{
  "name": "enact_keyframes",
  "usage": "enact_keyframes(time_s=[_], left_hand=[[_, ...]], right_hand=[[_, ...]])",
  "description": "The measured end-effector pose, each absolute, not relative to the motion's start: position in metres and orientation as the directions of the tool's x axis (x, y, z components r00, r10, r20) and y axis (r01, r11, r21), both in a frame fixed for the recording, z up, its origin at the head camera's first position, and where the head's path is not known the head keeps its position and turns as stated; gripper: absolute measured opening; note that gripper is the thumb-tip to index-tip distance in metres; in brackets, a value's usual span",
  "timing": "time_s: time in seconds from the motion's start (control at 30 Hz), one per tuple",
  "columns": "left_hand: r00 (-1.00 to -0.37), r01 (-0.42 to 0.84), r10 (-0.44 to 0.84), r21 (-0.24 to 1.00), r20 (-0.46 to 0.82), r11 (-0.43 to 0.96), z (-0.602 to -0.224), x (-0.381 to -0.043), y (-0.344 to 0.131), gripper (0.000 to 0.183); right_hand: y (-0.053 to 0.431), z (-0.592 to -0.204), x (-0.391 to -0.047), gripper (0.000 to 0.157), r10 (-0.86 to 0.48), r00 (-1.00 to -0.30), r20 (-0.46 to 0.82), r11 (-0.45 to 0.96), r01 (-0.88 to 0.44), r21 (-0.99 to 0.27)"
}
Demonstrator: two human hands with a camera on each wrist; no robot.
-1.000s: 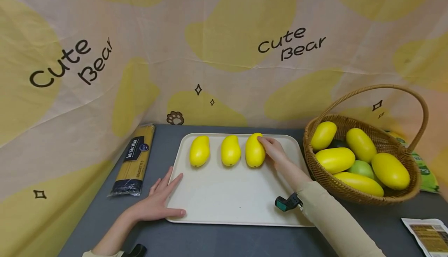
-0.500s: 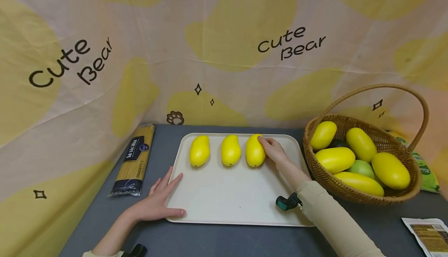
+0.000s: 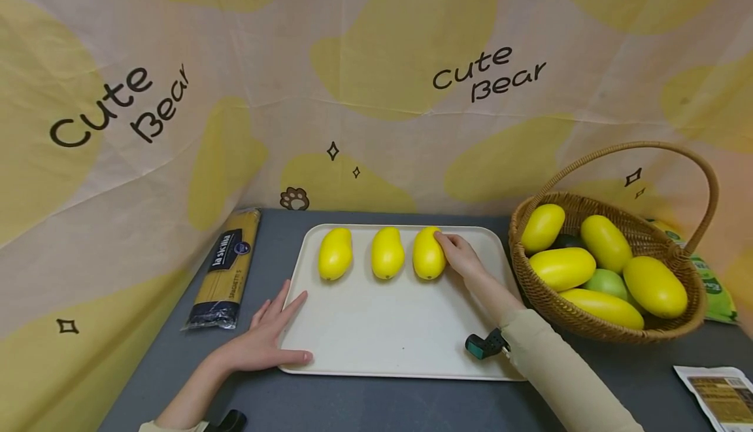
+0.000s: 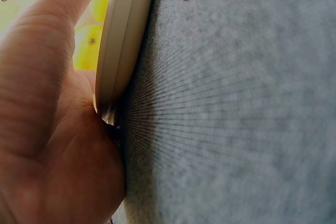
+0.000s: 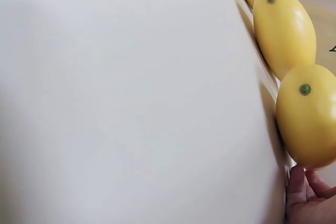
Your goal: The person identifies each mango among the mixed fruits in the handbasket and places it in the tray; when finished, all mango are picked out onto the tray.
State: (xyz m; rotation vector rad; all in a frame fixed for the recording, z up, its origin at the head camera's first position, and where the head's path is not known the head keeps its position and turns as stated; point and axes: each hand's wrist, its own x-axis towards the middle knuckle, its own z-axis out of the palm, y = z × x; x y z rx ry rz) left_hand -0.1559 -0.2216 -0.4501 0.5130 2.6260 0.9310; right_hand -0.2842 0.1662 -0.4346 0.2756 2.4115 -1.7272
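Three yellow mangoes stand in a row along the far side of a white tray (image 3: pixel 382 327): a left mango (image 3: pixel 335 253), a middle mango (image 3: pixel 387 253) and a right mango (image 3: pixel 428 253). My right hand (image 3: pixel 463 259) holds the right mango by its right side; its fingertips meet the fruit's edge in the right wrist view, and some fingers are hidden. With fingers spread, my left hand (image 3: pixel 261 340) rests at the tray's left edge, the thumb lying over the front left corner. The left wrist view shows the tray rim (image 4: pixel 118 45) against that palm.
At the right, a wicker basket (image 3: pixel 588 327) holds several yellow fruits and a green one, with a green bag (image 3: pixel 719 291) behind it. A spaghetti pack (image 3: pixel 226 268) lies left of the tray. A flat packet (image 3: pixel 720 396) is at the front right. Printed cloth (image 3: pixel 382 92) hangs behind.
The right mango has shifted very slightly, with my right hand at its side throughout. My left hand, the tray and the two other mangoes keep their places.
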Motion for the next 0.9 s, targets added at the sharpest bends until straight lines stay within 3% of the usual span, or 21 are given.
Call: enact_keyframes(time_s=[0.9], left_hand=[[-0.888, 0.231, 0.428, 0.642, -0.168, 0.731, -0.449, -0.155, -0.222, 0.106]], right_hand=[[0.174, -0.419, -0.260, 0.064, 0.031, -0.951, -0.306, 0.339, 0.298, -0.892]])
